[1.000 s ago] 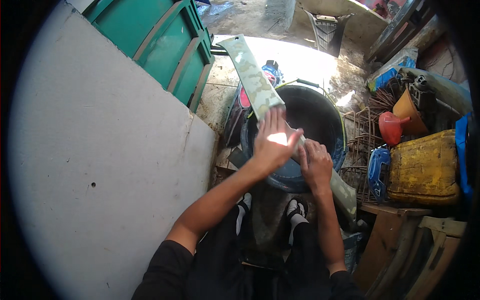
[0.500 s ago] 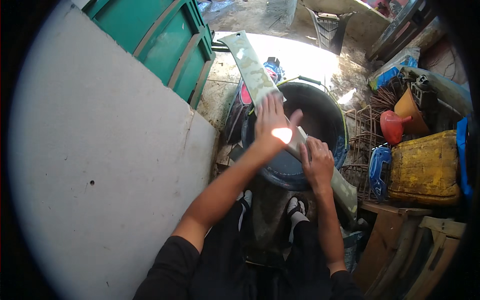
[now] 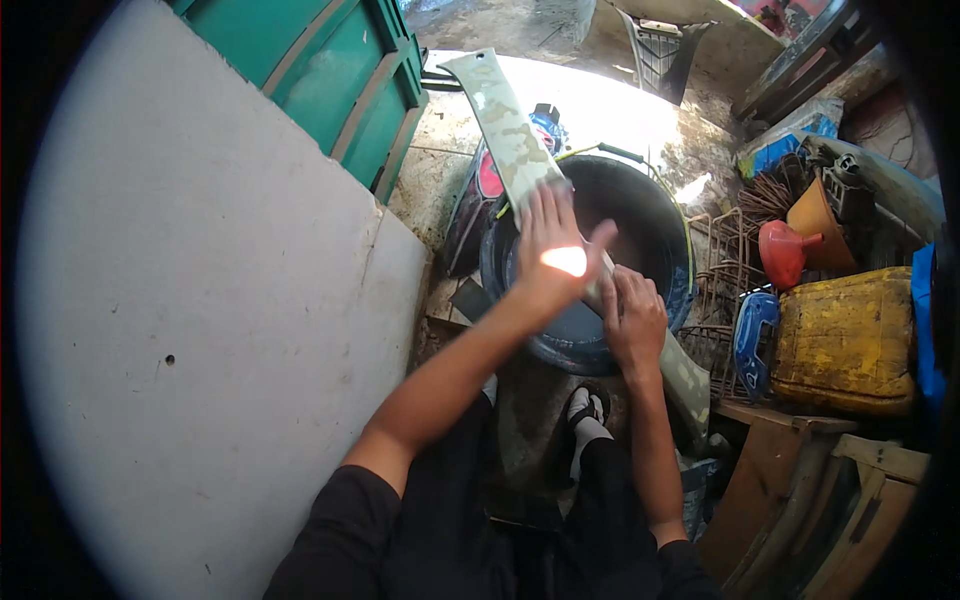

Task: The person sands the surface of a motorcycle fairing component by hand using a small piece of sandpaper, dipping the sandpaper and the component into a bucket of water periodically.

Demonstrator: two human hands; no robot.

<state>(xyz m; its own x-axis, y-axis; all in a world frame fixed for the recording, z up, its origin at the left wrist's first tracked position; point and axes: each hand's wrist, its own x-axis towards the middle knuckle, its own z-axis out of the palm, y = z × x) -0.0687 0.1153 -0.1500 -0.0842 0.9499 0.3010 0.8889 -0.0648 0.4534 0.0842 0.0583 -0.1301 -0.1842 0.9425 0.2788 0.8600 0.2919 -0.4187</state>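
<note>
A long narrow panel, mottled cream and grey-green with a small hole at its far end, lies slantwise across the rim of a black bucket. My left hand lies flat on the panel's middle, fingers stretched forward and thumb out to the side. By its fingertips shows a small dark grey patch; what it is I cannot make out. Bright sunlight falls on the back of that hand. Nearer to me, my right hand is closed over the panel's edge. Water seems to stand in the bucket, partly hidden by the panel and my hands.
A white wall panel fills the left, with a green door beyond it. To the right are a red funnel, a yellow jerrycan, a blue plastic piece, rusty wire and wooden pieces.
My left hand has shifted slightly along the panel toward my right hand. The panel's far end sits a little higher in view. My right hand keeps its hold.
</note>
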